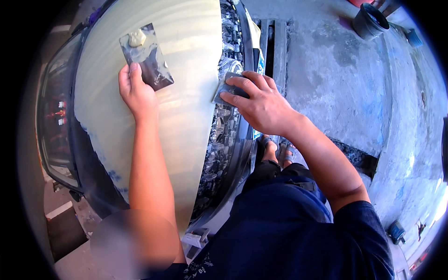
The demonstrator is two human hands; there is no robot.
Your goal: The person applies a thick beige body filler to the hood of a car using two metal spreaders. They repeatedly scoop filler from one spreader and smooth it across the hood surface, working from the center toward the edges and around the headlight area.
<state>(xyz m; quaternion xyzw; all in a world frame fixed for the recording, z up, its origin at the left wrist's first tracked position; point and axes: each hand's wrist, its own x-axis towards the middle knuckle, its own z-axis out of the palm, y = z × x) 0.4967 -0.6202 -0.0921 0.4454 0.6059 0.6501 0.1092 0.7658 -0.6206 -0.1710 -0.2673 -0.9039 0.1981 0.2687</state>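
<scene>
My left hand [137, 93] grips a flat rectangular plate [154, 72] smeared with grey, carrying a lump of pale putty [136, 38], held over the pale filler-coated car hood [182, 140]. My right hand [261, 105] is closed on a flat grey spreader [219, 95], fingers pressed on its top, at the hood's right edge. The spreader's far side is partly hidden under my fingers. Beside that edge, the car's dark grille area [212, 154] shows.
A windscreen [58, 116] lies left of the hood. On the concrete floor [336, 79] are a slotted channel [270, 37], a dark opening [354, 156], a black bucket [368, 21] and a small dark blue object [396, 232]. My sandalled feet [280, 151] stand beside the car.
</scene>
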